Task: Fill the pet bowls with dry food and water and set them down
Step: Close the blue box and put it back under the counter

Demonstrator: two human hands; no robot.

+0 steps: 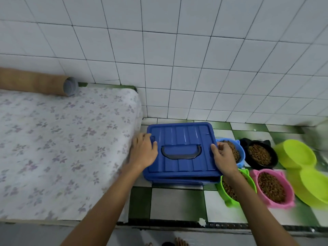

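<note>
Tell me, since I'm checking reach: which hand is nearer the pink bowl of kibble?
Right. The right hand grips the blue bin lid at its right edge, on the side of the pink bowl. The left hand holds the lid's far left edge.

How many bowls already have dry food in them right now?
4: a blue plastic bowl partly behind the right hand, a black bowl beside it, a green bowl under the right forearm, and a pink bowl nearest the empty lime double bowl.
</note>
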